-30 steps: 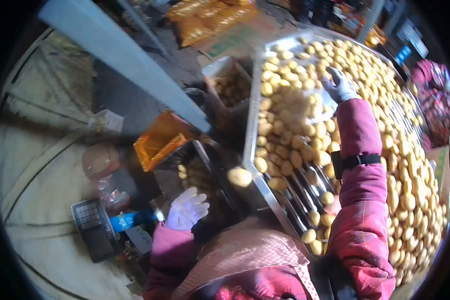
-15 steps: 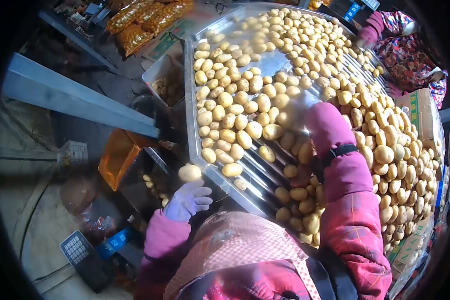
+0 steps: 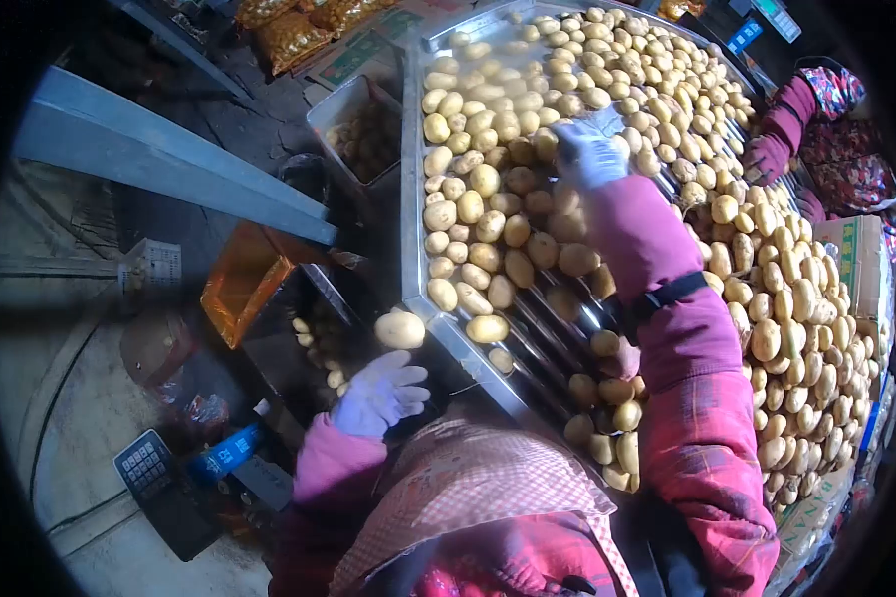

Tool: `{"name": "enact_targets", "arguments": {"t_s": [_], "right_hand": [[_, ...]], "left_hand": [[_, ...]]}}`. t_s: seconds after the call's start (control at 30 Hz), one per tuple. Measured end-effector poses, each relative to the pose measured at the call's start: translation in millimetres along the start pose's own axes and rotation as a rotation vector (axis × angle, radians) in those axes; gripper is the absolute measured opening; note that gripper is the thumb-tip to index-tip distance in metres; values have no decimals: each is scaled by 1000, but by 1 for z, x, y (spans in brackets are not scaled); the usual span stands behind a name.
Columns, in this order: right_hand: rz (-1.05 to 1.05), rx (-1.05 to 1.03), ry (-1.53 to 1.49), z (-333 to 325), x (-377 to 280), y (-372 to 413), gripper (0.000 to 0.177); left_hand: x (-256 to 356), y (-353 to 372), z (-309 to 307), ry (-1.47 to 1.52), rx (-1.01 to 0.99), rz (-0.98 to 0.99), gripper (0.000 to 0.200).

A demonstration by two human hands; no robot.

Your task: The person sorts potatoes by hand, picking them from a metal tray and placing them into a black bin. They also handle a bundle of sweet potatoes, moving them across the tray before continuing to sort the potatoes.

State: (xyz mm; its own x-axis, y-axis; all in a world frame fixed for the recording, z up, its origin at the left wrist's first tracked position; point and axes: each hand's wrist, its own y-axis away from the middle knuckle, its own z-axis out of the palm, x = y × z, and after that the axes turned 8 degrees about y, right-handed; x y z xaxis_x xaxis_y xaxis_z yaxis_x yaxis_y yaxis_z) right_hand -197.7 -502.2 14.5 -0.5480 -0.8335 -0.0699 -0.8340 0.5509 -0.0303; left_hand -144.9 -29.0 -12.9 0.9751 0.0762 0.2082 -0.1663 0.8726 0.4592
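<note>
Potatoes (image 3: 488, 227) cover a metal sorting table (image 3: 415, 179) with dark rollers on its near side. My right hand (image 3: 592, 159), in a pale glove, reaches far across and lies over the potatoes. Its fingers extend toward the left, touching potatoes, with none visibly gripped; the fingertips are partly blurred. My left hand (image 3: 380, 395), also gloved, hovers off the table's near left corner with its fingers spread and nothing in it. Just beyond its fingers is a single potato (image 3: 399, 329) beside the table corner; what supports it is hidden.
A large potato heap (image 3: 791, 328) lies on the right. Another person's hand (image 3: 767, 157) is at the far right edge. On the left are a white bin (image 3: 363, 149), an orange-lined box (image 3: 244, 289), a slanting metal beam (image 3: 169, 159) and a keypad scale (image 3: 154, 478).
My right hand has moved farther across the table, away from me. My left hand stays near the corner with its fingers spread. The whole view has shifted slightly.
</note>
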Motion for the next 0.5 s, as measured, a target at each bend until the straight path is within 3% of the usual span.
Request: {"name": "enact_targets", "arguments": {"t_s": [0.03,0.07,0.13,0.2,0.23,0.3,0.37,0.43,0.47,0.5], "right_hand": [[-159,38,110,14,-12,-7,47],[-41,-73,134,26,-24,-12,50],[40,-34,184,49,-29,-23,52],[132,-53,228,57,-23,-39,58],[137,-41,231,53,-23,-39,52],[196,-103,113,40,-14,-41,31],[91,10,25,25,-10,-24,32],[137,64,-449,-17,-37,2,38],[142,157,-638,-13,-58,13,39],[-79,232,-467,-37,-88,40,42]], "left_hand": [[-2,-3,2,-5,5,8,54],[-3,-6,3,-4,-44,-17,54],[-3,-7,5,-5,-149,-10,57],[-1,-2,5,-29,-104,9,57],[1,0,5,-44,-72,18,57],[5,0,-3,57,-123,10,55],[11,-3,-3,170,-179,-4,54],[31,-19,24,104,-356,21,51],[35,-22,50,109,-250,89,52],[36,-28,77,108,-146,146,54]]}}
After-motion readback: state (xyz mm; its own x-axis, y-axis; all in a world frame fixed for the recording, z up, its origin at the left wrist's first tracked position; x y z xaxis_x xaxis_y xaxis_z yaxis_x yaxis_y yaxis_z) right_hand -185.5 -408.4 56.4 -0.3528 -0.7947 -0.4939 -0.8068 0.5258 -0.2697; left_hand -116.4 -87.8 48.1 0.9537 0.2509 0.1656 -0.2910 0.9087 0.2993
